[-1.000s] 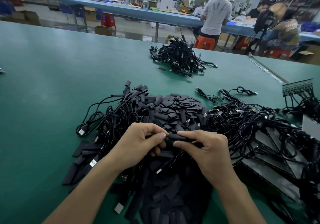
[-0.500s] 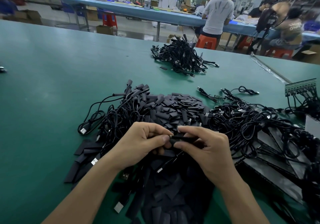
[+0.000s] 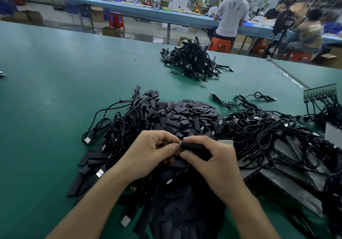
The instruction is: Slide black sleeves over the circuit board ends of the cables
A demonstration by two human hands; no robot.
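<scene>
Both hands pinching: right hand (image 3: pixel 218 162) gripping soft, light black sleeve (image 3: pixel 192 147), left hand (image 3: pixel 150 151) feeding cable end; likely pinch sleeve mid-body.

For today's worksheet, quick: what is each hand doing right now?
Left hand: closed, pinching the thin black cable's tip.
Right hand: closed around the small black tubular sleeve.

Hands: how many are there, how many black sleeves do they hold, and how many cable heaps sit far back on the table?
Hands: 2 (left hand, right hand)
Black sleeve held: 1
Far cable heap: 1
Total: 4
</scene>
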